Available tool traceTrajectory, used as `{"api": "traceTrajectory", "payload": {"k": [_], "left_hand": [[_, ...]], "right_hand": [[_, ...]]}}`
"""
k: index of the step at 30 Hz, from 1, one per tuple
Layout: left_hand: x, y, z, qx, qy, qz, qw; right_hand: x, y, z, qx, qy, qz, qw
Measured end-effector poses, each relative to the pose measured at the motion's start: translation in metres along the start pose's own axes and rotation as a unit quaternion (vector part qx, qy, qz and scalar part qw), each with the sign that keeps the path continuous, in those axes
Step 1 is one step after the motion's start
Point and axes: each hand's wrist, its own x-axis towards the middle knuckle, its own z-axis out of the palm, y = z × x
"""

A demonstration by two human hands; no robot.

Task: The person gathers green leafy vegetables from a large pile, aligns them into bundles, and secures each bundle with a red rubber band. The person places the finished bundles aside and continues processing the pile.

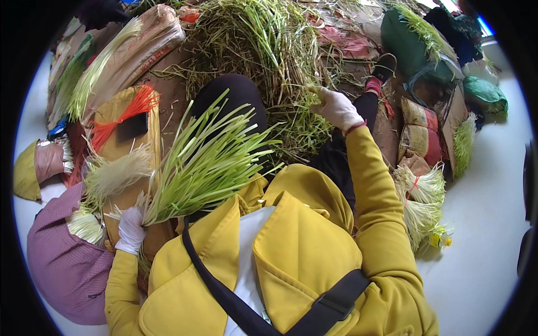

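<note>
My left hand (131,229), in a white glove, grips the pale base of a loose bundle of green leafy stalks (206,168), perhaps garlic chives. Their leaves fan out over my lap and toward my bent knee. My right hand (336,107), also gloved, is stretched forward over a big heap of stalks (256,50). Its fingertips look stained. A thin stalk lies close to them, but whether they pinch it cannot be told. Left of the bundle, a sheaf of whitish trimmed stalks (122,172) rests on a board-like yellow-brown surface (153,126).
Red ties (126,115) and a dark flat object (132,127) lie on that surface. A purple cloth (67,260) partly covers more stalks at left. Tied bundles (422,189) sit at right, near a patterned package (420,130). A green sack (403,42) stands farther back.
</note>
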Motion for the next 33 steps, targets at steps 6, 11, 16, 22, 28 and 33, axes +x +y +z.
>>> {"api": "traceTrajectory", "payload": {"k": [6, 11, 16, 22, 28, 33], "left_hand": [[-0.006, -0.011, 0.001, 0.063, 0.029, 0.039, 0.997], [-0.007, -0.008, 0.005, 0.069, 0.032, 0.046, 0.996], [-0.009, 0.0, 0.001, 0.07, 0.004, 0.014, 0.997], [0.0, 0.002, -0.001, 0.038, -0.007, 0.021, 0.999], [-0.004, 0.006, -0.001, -0.007, -0.012, 0.0, 1.0], [-0.004, 0.011, 0.001, 0.022, -0.013, -0.005, 1.0]], "right_hand": [[-0.04, -0.074, 0.034, 0.115, 0.015, -0.266, 0.957], [-0.011, -0.048, 0.073, 0.008, -0.014, -0.034, 0.999], [-0.025, -0.031, 0.041, 0.022, 0.06, -0.004, 0.998], [-0.051, -0.091, 0.04, 0.101, 0.041, -0.254, 0.961], [-0.025, -0.073, 0.036, -0.064, 0.081, -0.018, 0.995], [-0.069, -0.072, 0.041, 0.256, -0.035, -0.15, 0.954]]}}
